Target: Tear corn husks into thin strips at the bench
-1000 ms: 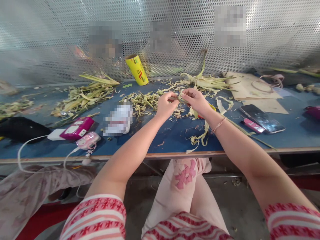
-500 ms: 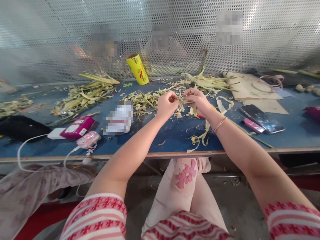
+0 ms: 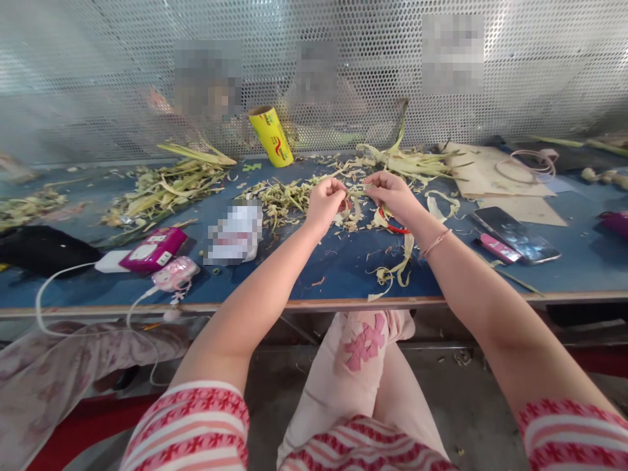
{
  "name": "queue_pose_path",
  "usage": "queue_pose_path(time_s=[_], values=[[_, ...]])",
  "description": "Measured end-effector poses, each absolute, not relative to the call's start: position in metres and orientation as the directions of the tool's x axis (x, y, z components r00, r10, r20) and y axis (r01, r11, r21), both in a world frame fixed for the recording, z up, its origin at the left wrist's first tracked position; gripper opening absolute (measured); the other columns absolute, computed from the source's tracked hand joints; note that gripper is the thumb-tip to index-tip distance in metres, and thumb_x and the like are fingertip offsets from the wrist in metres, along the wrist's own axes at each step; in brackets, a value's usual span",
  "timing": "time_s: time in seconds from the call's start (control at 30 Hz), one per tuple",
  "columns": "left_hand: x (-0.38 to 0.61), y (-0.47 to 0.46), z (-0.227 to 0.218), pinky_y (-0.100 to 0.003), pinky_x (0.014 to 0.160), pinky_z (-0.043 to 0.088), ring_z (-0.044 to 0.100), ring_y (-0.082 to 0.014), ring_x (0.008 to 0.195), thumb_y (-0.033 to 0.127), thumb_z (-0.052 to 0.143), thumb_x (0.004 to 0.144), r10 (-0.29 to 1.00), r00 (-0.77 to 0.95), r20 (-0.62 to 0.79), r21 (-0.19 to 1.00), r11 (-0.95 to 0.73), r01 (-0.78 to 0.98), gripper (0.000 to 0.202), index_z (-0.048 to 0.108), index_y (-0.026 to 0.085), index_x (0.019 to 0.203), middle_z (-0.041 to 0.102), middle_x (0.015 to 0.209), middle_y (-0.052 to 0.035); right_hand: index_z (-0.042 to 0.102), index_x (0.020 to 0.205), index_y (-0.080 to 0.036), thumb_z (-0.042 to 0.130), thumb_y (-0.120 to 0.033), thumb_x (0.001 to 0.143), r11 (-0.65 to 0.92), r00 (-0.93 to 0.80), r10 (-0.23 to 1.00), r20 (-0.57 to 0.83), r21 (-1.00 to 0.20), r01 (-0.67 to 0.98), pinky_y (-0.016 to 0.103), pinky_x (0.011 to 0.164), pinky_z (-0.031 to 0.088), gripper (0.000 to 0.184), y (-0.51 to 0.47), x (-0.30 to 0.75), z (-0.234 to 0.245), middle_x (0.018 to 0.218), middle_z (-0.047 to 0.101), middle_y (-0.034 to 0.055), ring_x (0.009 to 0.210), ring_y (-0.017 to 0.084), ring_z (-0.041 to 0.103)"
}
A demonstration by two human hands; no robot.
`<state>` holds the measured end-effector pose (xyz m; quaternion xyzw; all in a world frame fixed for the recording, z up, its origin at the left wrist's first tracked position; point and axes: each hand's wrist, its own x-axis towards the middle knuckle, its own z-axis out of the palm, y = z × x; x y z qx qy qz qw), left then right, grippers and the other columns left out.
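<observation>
My left hand [image 3: 324, 208] and my right hand [image 3: 395, 196] are raised just over the far middle of the blue table, thumbs and fingertips pinched and facing each other. Between them stretches a thin pale-green plant strip [image 3: 356, 191], an end in each pinch; the fingers partly cover it. Beneath lies a heap of dry, curled plant scraps [image 3: 282, 199]. Under my right wrist a curved red piece [image 3: 398, 229] shows, mostly hidden. Longer leafy stalks [image 3: 407, 160] lie just beyond my right hand, and a peeled strip [image 3: 406, 252] hangs down below it.
A yellow cardboard tube [image 3: 272, 137] stands tilted against the perforated metal panel [image 3: 367, 39]. Left are a stalk pile [image 3: 171, 183], a magenta box [image 3: 154, 250] and a white cable [image 3: 39, 294]. Right are a phone [image 3: 515, 234] and cardboard sheets [image 3: 481, 173]. Another person's patterned trouser leg [image 3: 98, 360] is at lower left.
My hands have drawn slightly apart, widening the gap between the fingertips. More of the red piece under my right wrist has come into sight.
</observation>
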<state>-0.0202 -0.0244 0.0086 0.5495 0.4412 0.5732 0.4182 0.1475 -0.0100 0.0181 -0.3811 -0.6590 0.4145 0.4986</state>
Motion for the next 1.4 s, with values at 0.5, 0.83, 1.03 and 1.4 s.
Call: queue_pose_path(time_s=[0.5,0.83,1.03,1.4], values=[[-0.016,-0.03,0.015,-0.035,0.074,0.057,0.061,-0.0118,0.058,0.01,0.054,0.073,0.99,0.119,0.08,0.969,-0.049,-0.241,0.009,0.054,0.018,0.075,0.06,0.063,-0.0002,0.073,0.078,-0.022,0.073,-0.021,0.073,0.566,-0.015,0.788,0.615,-0.716,0.408,0.038,0.081,0.045,0.005,-0.003,0.16,0.019,0.076,0.05,0.0015,0.076,0.016,0.049],[-0.013,-0.036,0.019,-0.032,0.076,0.056,0.064,-0.0112,0.064,0.015,0.063,0.078,0.991,0.096,0.096,0.975,-0.074,-0.212,0.008,0.057,0.018,0.074,0.065,0.068,-0.0013,0.061,0.089,-0.022,0.068,-0.019,0.077,0.501,-0.064,0.862,0.503,-0.827,0.255,0.033,0.071,0.049,0.013,-0.005,0.151,0.018,0.077,0.059,0.0011,0.076,0.016,0.058],[-0.017,-0.034,0.02,-0.029,0.075,0.057,0.065,-0.0104,0.064,0.016,0.066,0.079,0.992,0.108,0.06,0.959,-0.027,-0.283,0.013,0.056,0.018,0.071,0.068,0.069,-0.0013,0.05,0.078,-0.022,0.063,-0.02,0.082,0.367,-0.277,0.899,0.341,-0.929,0.049,0.028,0.067,0.05,0.015,-0.014,0.141,0.02,0.072,0.054,-0.0021,0.068,0.011,0.055],[-0.02,-0.032,0.02,-0.031,0.077,0.057,0.066,-0.0113,0.066,0.014,0.065,0.078,0.988,0.152,0.002,0.945,0.048,-0.324,0.01,0.058,0.018,0.071,0.071,0.073,-0.0037,0.053,0.08,-0.019,0.063,-0.017,0.077,0.182,-0.302,0.93,0.208,-0.977,-0.11,0.025,0.068,0.047,0.01,-0.02,0.143,0.027,0.08,0.057,-0.0005,0.076,0.011,0.057]])
